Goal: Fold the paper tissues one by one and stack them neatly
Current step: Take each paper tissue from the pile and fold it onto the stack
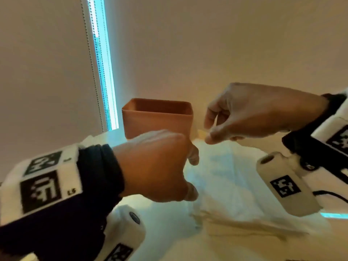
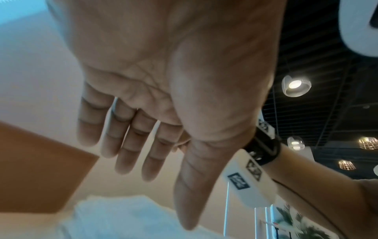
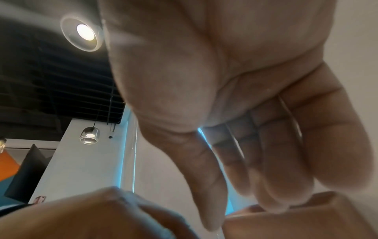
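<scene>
while both hands hover at frame centre, the left hand (image 1: 156,166) spread and the right hand (image 1: 250,113) loosely curled, neither grip holds the paper tissues (image 1: 226,185) lying below, apparently awaiting folding.

The left hand (image 2: 163,80) fills the view, palm out and fingers (image 2: 131,145) straight, over a blurred white tissue (image 2: 114,218), an orange box (image 2: 36,169) at left, ceiling lamps (image 2: 295,86) at right

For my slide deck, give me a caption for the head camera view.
Both hands, left hand and right hand, hover above white tissues near an orange box.
</scene>
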The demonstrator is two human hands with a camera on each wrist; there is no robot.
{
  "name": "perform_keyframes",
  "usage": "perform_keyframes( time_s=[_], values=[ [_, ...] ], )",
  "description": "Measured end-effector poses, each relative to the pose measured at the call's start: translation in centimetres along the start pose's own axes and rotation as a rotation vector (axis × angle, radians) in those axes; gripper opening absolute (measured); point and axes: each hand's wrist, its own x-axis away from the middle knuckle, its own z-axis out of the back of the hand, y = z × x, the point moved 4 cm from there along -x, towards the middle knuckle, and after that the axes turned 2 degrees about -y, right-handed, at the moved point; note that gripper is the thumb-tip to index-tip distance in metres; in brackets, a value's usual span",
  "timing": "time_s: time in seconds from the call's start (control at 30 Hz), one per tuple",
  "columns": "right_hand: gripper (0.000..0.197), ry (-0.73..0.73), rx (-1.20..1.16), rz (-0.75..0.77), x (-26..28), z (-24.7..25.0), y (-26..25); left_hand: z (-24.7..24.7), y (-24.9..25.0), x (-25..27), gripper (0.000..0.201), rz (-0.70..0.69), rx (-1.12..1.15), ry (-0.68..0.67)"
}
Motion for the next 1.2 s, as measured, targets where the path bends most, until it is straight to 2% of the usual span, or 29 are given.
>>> perform_keyframes(
  time_s=[0.13,0.2,0.27,0.33,0.43,0.53,0.63,0.73,0.93,1.03,1.13,1.2],
  values=[
    [0.043,-0.143,0.099,-0.058,4.0,-2.9,3.7,-2.4,3.4,-2.9,0.091,-0.153,0.034,-0.181],
    [0.058,-0.212,0.146,-0.031,5.6,-4.4,4.4,-3.3,4.3,-3.3,0.085,-0.189,0.020,-0.214],
    [0.065,-0.285,0.197,0.001,6.8,-5.9,4.5,-3.9,4.7,-3.4,0.061,-0.233,0.012,-0.187],
    [0.054,-0.318,0.252,0.045,7.3,-7.2,4.2,-3.9,4.7,-3.4,0.040,-0.261,0.028,-0.150],
    [0.027,-0.269,0.280,0.078,7.6,-8.2,4.0,-3.6,4.4,-3.4,0.033,-0.241,0.104,-0.155],
    [0.030,-0.271,0.224,0.073,7.4,-7.6,4.2,-3.1,4.0,-3.4,0.030,-0.224,0.142,-0.142],
    [0.029,-0.233,0.176,0.087,6.8,-6.1,3.9,-1.8,3.5,-3.6,0.022,-0.199,0.216,-0.071],
    [0.031,-0.177,0.124,0.020,6.0,-4.7,3.5,-0.5,3.1,-3.8,0.021,-0.154,0.274,0.003],
    [0.029,-0.276,-0.231,0.044,5.3,-2.7,2.8,0.5,1.9,-4.1,0.025,-0.134,0.454,0.031],
    [0.022,-0.241,-0.236,0.024,4.8,-2.0,3.1,0.9,1.0,-3.8,0.014,-0.127,0.583,0.020],
    [0.010,-0.197,-0.179,-0.017,4.3,-1.9,3.3,1.2,0.3,-3.4,0.012,-0.114,0.649,0.047],
    [0.008,-0.220,-0.191,-0.027,4.2,-2.1,3.0,1.2,0.4,-3.3,0.013,-0.117,0.653,0.066]
  ],
)
